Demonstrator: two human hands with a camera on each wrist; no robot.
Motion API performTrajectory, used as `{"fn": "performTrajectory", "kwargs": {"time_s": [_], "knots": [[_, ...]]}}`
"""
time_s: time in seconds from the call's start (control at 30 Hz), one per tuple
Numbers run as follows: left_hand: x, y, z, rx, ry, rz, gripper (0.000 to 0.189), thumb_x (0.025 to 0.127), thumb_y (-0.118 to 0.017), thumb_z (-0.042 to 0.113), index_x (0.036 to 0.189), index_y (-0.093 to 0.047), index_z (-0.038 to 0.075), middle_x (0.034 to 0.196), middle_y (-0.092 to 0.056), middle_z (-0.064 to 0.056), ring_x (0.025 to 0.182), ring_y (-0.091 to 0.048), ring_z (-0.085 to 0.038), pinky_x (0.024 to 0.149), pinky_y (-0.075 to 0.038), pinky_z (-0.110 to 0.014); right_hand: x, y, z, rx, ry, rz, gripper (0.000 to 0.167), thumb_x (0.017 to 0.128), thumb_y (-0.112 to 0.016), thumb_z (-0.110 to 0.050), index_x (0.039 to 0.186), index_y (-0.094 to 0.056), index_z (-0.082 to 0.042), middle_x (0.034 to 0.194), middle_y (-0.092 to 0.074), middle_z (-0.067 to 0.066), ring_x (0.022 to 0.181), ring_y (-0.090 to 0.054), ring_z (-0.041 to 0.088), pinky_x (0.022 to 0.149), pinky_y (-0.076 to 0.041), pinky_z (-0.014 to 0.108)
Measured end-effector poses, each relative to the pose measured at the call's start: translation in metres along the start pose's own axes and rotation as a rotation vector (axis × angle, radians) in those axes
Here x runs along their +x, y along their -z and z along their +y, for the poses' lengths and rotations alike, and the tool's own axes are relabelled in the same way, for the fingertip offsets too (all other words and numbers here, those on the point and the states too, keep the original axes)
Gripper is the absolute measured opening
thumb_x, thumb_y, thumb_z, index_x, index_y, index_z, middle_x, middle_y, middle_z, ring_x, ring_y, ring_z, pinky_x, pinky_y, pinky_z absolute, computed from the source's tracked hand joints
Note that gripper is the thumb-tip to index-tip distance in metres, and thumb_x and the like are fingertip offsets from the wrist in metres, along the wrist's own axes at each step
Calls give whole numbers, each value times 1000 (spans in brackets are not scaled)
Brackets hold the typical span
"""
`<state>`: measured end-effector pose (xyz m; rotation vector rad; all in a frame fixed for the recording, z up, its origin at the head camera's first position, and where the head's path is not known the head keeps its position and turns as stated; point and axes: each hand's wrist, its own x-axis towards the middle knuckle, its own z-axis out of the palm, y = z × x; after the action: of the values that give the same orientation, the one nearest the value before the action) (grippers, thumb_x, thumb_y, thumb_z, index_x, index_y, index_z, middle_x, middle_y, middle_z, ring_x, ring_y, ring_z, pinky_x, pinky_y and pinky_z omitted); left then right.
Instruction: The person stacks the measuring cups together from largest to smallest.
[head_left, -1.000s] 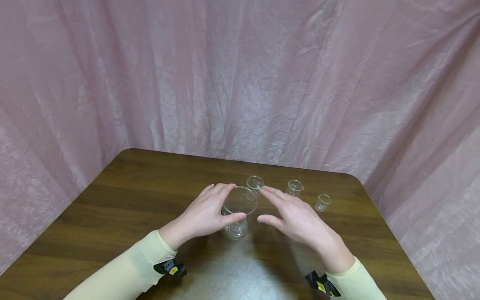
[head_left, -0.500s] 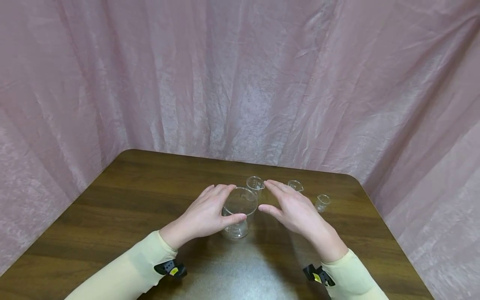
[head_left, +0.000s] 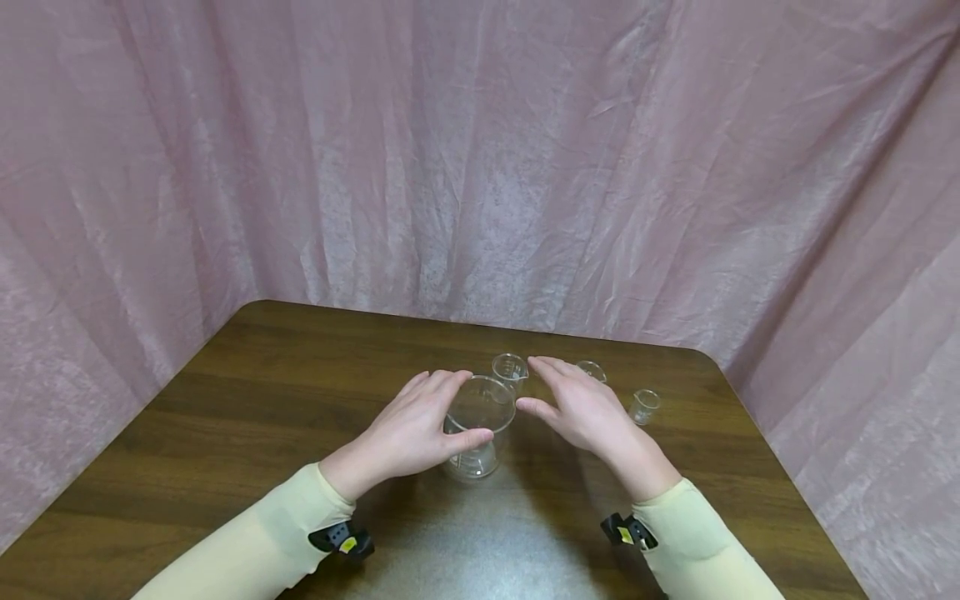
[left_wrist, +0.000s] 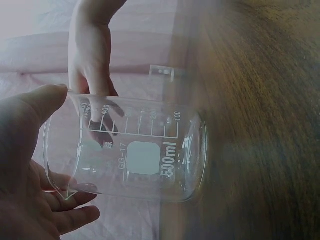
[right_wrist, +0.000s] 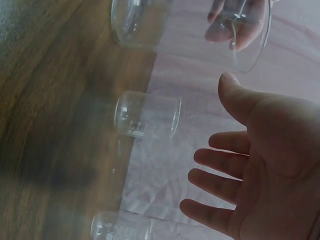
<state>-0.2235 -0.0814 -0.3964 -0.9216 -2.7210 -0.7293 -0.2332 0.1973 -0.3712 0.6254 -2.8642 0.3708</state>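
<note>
A large clear glass beaker [left_wrist: 142,157], marked 500ml in the left wrist view, stands upright on the table. My left hand [head_left: 405,429] holds it by the upper part, thumb on the near side and fingers round the far side of the rim. To the right of the beaker, my right hand [head_left: 581,408] is held in the air with its fingers extended and nothing in its grasp. Its thumb tip lies close to the large beaker's rim. Just behind the large one stands a smaller beaker [head_left: 510,367], beyond the right fingertips.
Another small beaker [head_left: 592,370] is partly hidden behind the right hand. Farther right stands the smallest beaker [head_left: 645,406]. They share a brown wooden table [head_left: 300,367], with a pink curtain [head_left: 480,167] hanging behind its back edge.
My right hand has moved away from me toward the back of the table, covering more of the small beaker behind it. My left hand and the large beaker have stayed in place.
</note>
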Motion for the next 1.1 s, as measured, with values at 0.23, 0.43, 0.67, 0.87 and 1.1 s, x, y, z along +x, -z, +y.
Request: {"fn": "performTrajectory", "kwargs": {"time_s": [0.23, 0.43, 0.67, 0.87, 1.1], "knots": [[0, 0, 1, -1, 8, -2, 89, 98, -77, 63, 156, -54, -1, 149, -64, -15, 144, -57, -31, 130, -29, -59, 8, -4, 4, -18, -21, -35, 75, 106, -74, -49, 163, -53, -6, 163, -56, 17, 149, -53, 43, 118, -45, 64], [0, 0, 1, 2, 12, -6, 89, 98, -77, 63, 156, -54, -1, 149, -64, -15, 143, -58, -31, 130, -29, -61, 13, -7, 6, -22, -26, -51, 79, 106, -73, -51, 166, -49, -7, 164, -55, 18, 148, -53, 44, 118, -45, 63], [-1, 1, 2, 2, 14, -3, 89, 98, -77, 63, 157, -53, 0, 149, -64, -15, 144, -57, -31, 130, -27, -60, 19, -12, 10, -9, -27, -47, 81, 106, -71, -53, 168, -46, -8, 166, -52, 17, 150, -51, 44, 121, -43, 63], [0, 0, 1, 3, 16, 0, 89, 98, -77, 64, 157, -54, 1, 148, -65, -14, 142, -59, -30, 130, -28, -61, 25, -14, 10, 7, -19, -44, 80, 106, -73, -50, 169, -45, -8, 169, -48, 16, 155, -46, 41, 123, -40, 61], [-1, -1, 1, 12, 13, 1, 90, 98, -77, 64, 157, -54, 0, 146, -65, -13, 141, -59, -30, 129, -29, -62, 30, -20, 10, 4, -8, -36, 79, 106, -74, -47, 167, -46, -5, 169, -47, 20, 156, -43, 42, 125, -39, 60]]}}
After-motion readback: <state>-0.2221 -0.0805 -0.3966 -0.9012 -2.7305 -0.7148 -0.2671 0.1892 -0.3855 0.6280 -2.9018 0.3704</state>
